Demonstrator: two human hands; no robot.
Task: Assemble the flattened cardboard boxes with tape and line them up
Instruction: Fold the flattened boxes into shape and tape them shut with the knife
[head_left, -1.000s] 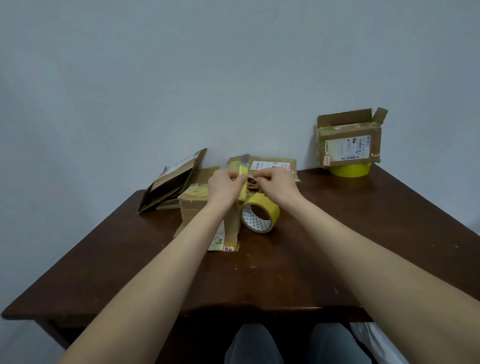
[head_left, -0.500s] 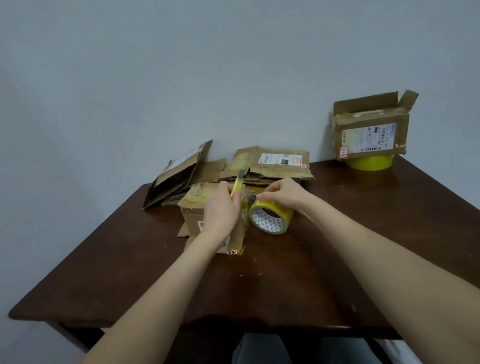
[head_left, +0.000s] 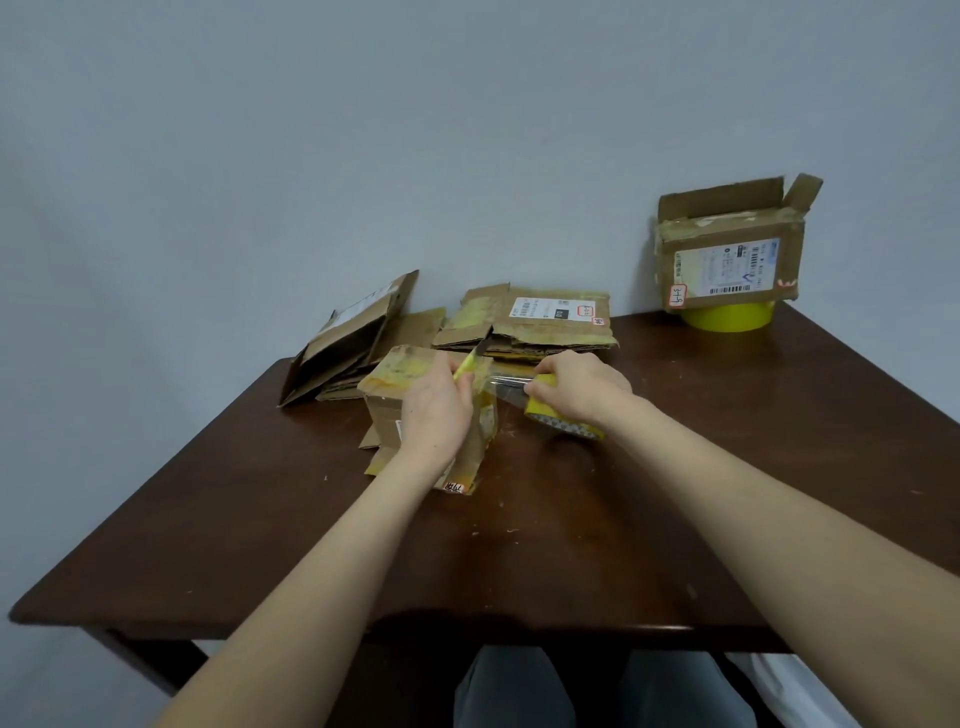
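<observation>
A small cardboard box (head_left: 395, 395) with yellowed tape stands at the table's middle. My left hand (head_left: 436, 410) lies over its right side and grips a yellow-handled knife (head_left: 470, 364) whose blade points up and away. My right hand (head_left: 582, 387) grips a yellow tape roll (head_left: 566, 423) just right of the box. A clear strip of tape (head_left: 509, 387) stretches from the roll to the box's top edge. Flattened boxes (head_left: 540, 325) lie stacked behind, and more flattened cardboard (head_left: 348, 343) leans at the back left.
An assembled open-topped box (head_left: 727, 254) sits on a second yellow tape roll (head_left: 727, 317) at the back right corner. The dark wooden table (head_left: 519, 561) ends at a wall behind. My knees show below the front edge.
My right hand has pulled the roll to the right, drawing a strip of tape out from the box. My left hand has settled lower against the box with the knife.
</observation>
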